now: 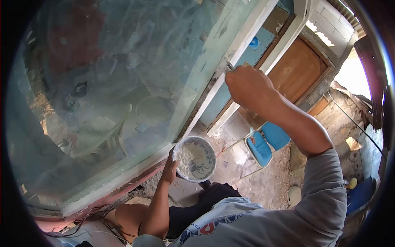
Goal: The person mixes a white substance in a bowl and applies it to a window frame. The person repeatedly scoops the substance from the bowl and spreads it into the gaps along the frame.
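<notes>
My left hand (169, 168) grips the rim of a round bowl (213, 158), fingers underneath and thumb at the edge. Inside lies white, lumpy putty (191, 156), some of it smeared up the wall. My right hand (249, 84) is raised and closed around a putty knife (229, 66); only a bit of its metal blade shows, the handle being hidden in the fist. That blade is at the white frame post (242, 39) beside the large glass pane (135, 61). Dark, rough patches run along the post's edge lower down.
Blue padded folding chairs (259, 149) stand on the dusty floor (230, 168) to the right. Behind my right arm is a brown wooden door (298, 68). A white and red sill (123, 181) runs under the glass. Cables (82, 224) hang at lower left.
</notes>
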`<state>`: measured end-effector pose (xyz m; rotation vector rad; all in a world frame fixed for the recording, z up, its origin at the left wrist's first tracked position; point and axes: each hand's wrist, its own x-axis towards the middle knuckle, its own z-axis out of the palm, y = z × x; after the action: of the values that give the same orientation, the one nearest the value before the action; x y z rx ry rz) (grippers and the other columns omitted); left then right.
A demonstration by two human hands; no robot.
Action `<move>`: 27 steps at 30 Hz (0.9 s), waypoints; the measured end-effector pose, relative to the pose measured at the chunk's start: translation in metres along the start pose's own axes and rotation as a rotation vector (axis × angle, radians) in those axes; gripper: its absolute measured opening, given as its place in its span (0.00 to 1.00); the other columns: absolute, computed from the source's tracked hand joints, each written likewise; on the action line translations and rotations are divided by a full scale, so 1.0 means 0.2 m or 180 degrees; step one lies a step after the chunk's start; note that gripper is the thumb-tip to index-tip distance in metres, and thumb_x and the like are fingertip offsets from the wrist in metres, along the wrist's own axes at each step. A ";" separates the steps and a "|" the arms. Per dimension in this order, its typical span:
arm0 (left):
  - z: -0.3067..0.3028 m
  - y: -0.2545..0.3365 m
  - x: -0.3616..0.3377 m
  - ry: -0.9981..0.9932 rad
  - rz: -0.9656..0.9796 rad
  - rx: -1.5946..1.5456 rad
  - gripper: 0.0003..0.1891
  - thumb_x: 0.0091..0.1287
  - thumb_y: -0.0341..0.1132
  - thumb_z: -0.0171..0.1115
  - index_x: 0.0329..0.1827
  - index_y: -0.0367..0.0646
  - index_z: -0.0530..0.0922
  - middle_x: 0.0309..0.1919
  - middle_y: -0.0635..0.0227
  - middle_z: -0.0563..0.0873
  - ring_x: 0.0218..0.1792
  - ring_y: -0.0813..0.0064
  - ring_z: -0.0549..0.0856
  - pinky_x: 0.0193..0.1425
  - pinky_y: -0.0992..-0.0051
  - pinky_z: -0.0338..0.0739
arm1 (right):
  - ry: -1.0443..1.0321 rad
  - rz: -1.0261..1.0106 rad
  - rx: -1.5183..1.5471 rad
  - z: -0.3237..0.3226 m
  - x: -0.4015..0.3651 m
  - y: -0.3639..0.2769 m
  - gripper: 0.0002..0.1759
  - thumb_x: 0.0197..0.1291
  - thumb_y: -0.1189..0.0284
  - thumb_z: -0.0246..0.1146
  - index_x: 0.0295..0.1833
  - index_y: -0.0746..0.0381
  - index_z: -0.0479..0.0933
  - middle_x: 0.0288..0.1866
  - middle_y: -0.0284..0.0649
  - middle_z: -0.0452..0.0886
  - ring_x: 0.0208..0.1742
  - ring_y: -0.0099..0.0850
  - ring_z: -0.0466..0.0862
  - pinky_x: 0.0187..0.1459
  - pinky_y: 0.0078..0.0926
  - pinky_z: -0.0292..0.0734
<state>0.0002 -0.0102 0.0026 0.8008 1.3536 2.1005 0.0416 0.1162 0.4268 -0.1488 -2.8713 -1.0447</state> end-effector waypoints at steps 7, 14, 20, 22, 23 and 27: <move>0.01 -0.04 -0.01 -0.0074 -0.0011 0.0047 0.35 0.63 0.33 0.49 0.77 0.34 0.60 0.73 0.52 0.67 0.77 0.60 0.62 0.81 0.66 0.52 | -0.0007 -0.0055 0.0009 0.04 -0.09 -0.06 0.08 0.57 0.80 0.59 0.40 0.67 0.83 0.35 0.53 0.85 0.36 0.49 0.89 0.34 0.45 0.85; -0.04 -0.02 0.01 -0.0083 0.0050 0.0067 0.36 0.63 0.32 0.49 0.78 0.35 0.59 0.74 0.54 0.66 0.77 0.61 0.62 0.81 0.67 0.53 | 0.0440 -0.0425 0.0076 0.38 -0.08 0.06 0.12 0.63 0.72 0.59 0.50 0.63 0.80 0.37 0.47 0.83 0.31 0.45 0.89 0.29 0.42 0.85; -0.02 -0.03 0.01 -0.0061 -0.0136 0.0055 0.36 0.63 0.32 0.48 0.78 0.37 0.59 0.74 0.55 0.67 0.76 0.62 0.63 0.80 0.68 0.53 | 0.0308 -0.0361 0.0043 0.41 -0.06 0.10 0.11 0.64 0.72 0.59 0.49 0.63 0.80 0.37 0.47 0.84 0.31 0.45 0.89 0.29 0.42 0.85; -0.01 -0.03 0.01 -0.0098 -0.0286 -0.0028 0.36 0.63 0.32 0.48 0.78 0.36 0.59 0.73 0.55 0.68 0.76 0.61 0.64 0.80 0.68 0.54 | 0.0229 -0.0171 0.0016 0.38 -0.05 0.05 0.10 0.63 0.73 0.59 0.47 0.65 0.80 0.37 0.49 0.85 0.34 0.47 0.90 0.30 0.42 0.86; 0.00 -0.04 0.01 -0.0124 -0.0289 -0.0123 0.35 0.64 0.31 0.49 0.78 0.35 0.59 0.73 0.54 0.68 0.76 0.61 0.64 0.80 0.68 0.54 | 0.0136 -0.0142 0.0163 0.35 -0.06 0.03 0.10 0.61 0.75 0.60 0.46 0.67 0.81 0.35 0.51 0.86 0.37 0.49 0.90 0.32 0.44 0.86; -0.02 -0.06 -0.01 -0.0142 -0.0093 0.0235 0.36 0.64 0.32 0.49 0.79 0.34 0.58 0.75 0.53 0.66 0.78 0.60 0.61 0.81 0.67 0.51 | -0.0367 0.0289 0.0483 0.29 -0.17 0.00 0.12 0.62 0.74 0.59 0.49 0.66 0.81 0.35 0.52 0.85 0.35 0.50 0.89 0.33 0.48 0.85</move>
<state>-0.0012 -0.0095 -0.0100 0.8477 1.4178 2.0087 0.0737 0.1513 0.3788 -0.3360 -2.9998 -0.8247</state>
